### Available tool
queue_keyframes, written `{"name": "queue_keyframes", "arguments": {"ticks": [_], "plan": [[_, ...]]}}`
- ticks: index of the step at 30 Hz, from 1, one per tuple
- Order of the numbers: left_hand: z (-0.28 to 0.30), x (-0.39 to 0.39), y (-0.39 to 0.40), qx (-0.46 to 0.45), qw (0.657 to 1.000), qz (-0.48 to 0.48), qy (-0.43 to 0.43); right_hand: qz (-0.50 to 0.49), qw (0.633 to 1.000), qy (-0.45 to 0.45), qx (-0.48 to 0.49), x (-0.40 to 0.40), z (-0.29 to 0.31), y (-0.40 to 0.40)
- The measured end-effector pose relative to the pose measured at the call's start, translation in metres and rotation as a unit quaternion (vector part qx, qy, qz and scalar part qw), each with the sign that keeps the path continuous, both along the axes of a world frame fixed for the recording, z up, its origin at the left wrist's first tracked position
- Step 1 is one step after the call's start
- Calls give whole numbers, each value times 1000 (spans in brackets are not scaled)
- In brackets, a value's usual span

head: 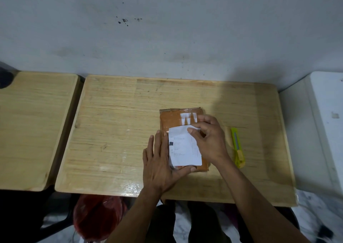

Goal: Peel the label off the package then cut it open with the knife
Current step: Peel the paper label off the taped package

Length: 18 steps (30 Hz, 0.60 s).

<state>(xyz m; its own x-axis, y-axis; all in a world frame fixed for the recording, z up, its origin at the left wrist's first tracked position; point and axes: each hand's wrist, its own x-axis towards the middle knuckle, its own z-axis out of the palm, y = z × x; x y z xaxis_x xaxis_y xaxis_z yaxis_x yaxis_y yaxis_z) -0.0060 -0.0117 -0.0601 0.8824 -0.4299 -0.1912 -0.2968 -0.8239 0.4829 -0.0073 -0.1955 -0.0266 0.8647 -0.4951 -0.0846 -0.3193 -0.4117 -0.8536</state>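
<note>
An orange package (pixel 173 117) wrapped in clear plastic lies flat on the wooden desk (pixel 118 123). A white printed label (pixel 183 146) covers its near half; torn white label scraps remain near the far edge. My right hand (pixel 209 140) pinches the label's far right corner, which is lifted and folded toward me. My left hand (pixel 159 164) lies flat along the package's left side, its thumb pressing the near edge. A yellow-green utility knife (pixel 238 148) lies on the desk just right of my right hand, untouched.
A second wooden desk (pixel 33 127) stands to the left across a narrow gap. A white surface (pixel 323 127) adjoins on the right. A grey wall runs behind the desks. A red plastic bag (pixel 98 216) sits on the floor below the near edge.
</note>
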Motion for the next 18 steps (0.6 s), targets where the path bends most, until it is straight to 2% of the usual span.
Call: {"name": "queue_keyframes", "arguments": {"ticks": [4, 14, 18], "plan": [[2, 2, -2, 16, 1000, 9, 3, 22, 999, -6, 29, -9, -6, -1], [2, 6, -2, 40, 999, 0, 14, 7, 987, 1, 159, -14, -1, -13], [4, 7, -3, 52, 998, -1, 27, -6, 960, -28, 279, -13, -6, -22]]}}
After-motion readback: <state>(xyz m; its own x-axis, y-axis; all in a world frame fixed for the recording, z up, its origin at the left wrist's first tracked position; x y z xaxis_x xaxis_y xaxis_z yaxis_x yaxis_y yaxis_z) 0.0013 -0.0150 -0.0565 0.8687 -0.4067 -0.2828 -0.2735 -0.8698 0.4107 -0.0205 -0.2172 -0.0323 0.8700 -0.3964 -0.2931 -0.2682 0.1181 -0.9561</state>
